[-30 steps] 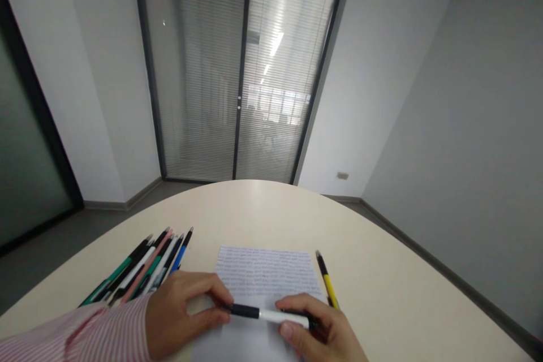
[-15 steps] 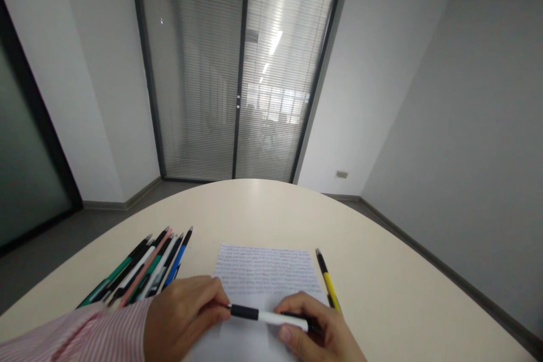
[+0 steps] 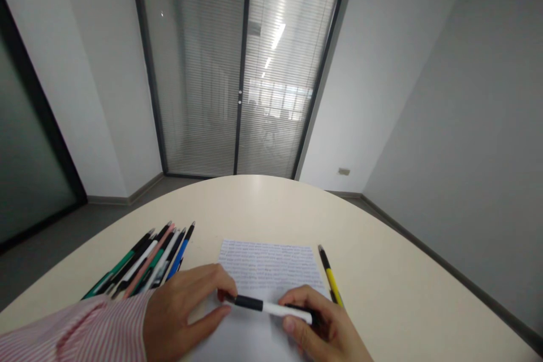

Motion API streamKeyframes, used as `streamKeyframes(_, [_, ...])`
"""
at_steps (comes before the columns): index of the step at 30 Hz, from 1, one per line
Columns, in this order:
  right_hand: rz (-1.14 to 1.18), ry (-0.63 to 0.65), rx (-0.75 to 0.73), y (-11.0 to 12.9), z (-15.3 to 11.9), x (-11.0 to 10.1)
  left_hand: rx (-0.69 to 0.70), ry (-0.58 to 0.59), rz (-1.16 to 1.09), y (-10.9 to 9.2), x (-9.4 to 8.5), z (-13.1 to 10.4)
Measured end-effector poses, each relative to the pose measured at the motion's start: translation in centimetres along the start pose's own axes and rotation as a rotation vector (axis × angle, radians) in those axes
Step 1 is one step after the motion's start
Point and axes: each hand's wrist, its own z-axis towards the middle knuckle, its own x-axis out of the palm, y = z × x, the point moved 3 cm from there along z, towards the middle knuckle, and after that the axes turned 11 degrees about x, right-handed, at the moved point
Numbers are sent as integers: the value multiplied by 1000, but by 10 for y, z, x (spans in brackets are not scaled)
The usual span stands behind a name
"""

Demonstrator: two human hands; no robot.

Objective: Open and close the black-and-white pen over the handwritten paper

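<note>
Nearest us, we held a black and white pen [image 3: 271, 307] level above the sheet of paper [image 3: 271, 263], our left hand [image 3: 186, 311] pinching its black end between thumb and fingertips, our right hand [image 3: 322, 331] closed around its white end. Beyond our left sleeve [image 3: 72, 334] lay a bunch of pens [image 3: 148, 263], fanned side by side on the table [image 3: 403, 294]. Just right of the paper lay a yellow pen [image 3: 331, 280], apart from our hands.
</note>
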Motion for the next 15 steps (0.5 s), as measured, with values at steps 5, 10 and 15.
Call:
streamKeyframes(5, [-13, -62, -4, -5, 2, 1, 10, 22, -48, 7, -1, -3])
streamKeyframes(10, [-27, -48, 39, -9, 2, 1, -63, 13, -51, 12, -1, -6])
streamKeyframes(15, [-20, -33, 35, -11, 3, 2, -119, 50, -48, 11, 0, -4])
